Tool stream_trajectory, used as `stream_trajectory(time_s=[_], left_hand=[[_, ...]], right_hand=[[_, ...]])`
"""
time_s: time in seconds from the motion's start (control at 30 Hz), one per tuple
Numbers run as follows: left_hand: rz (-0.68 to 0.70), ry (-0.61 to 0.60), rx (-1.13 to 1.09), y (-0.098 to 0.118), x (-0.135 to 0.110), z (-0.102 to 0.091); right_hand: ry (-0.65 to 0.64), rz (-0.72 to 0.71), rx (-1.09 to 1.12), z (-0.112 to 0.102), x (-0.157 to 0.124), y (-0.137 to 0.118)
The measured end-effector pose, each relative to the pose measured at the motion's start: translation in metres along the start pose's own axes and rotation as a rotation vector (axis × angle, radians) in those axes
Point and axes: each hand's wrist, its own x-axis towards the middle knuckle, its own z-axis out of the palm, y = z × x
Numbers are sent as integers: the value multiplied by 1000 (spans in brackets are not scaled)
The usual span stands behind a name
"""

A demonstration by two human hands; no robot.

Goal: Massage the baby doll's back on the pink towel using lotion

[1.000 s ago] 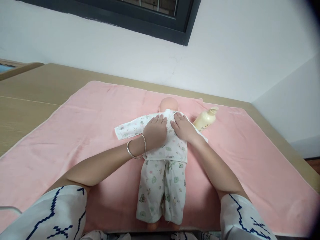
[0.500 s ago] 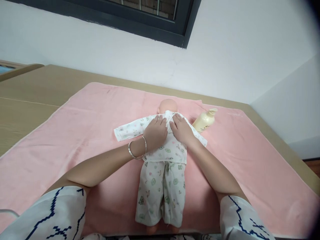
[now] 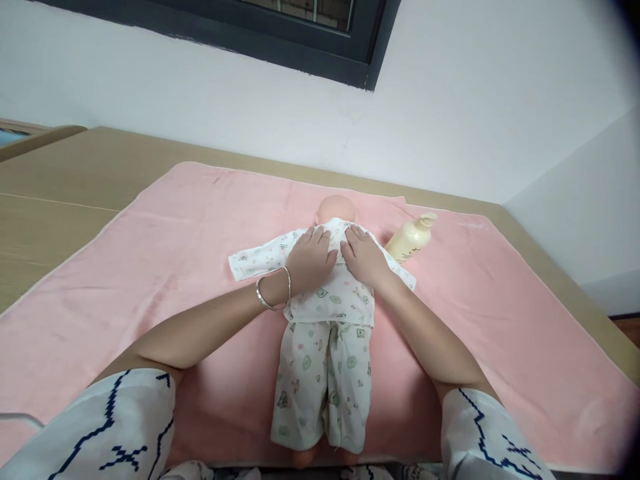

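Note:
A baby doll lies stretched out on a pink blanket, its bald head away from me and no face showing. It wears a white patterned top and matching trousers; the feet just show below the hems. My left hand, with a silver bangle at the wrist, rests flat on the left side of the upper back. On the right side of the upper back lies my right hand, also flat. Both hands are open, thumbs toward each other, holding nothing.
A cream pump bottle lies tilted on the blanket, right of the doll's shoulder, close to its sleeve. Beneath the blanket is a wooden surface. A white wall with a dark window frame stands behind it.
My hands stay on the doll's upper back; the left thumb sits slightly farther from its fingers. The whole view has shifted a little. The doll and bottle keep their places.

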Motion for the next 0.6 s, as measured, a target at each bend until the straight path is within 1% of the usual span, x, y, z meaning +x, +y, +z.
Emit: stream_trajectory(time_s=[0.07, 0.1, 0.2, 0.23, 0.3, 0.4, 0.5, 0.57, 0.6], left_hand=[[17, -11, -7, -7, 8, -3], [4, -32, -22, -11, 14, -5], [-92, -113, -89, -22, 26, -9], [-108, -118, -94, -23, 26, -9], [-65, -88, -56, -21, 22, -7], [32, -44, 18, -16, 12, -3], [65, -95, 11, -18, 13, -5], [34, -143, -31, -23, 22, -9], [-5, -162, -57, -25, 26, -10]], right_hand=[[14, 19, -1, 6, 3, 1], [20, 33, -5, 8, 2, -2], [29, 43, -38, 10, -9, -14], [31, 35, -51, 9, -13, -18], [38, 13, -54, 8, -15, -19], [37, -6, -3, 7, -5, -8], [11, -17, 34, 9, 6, 3], [12, 4, 24, 11, 6, 1], [17, 17, 14, 11, 4, -2]])
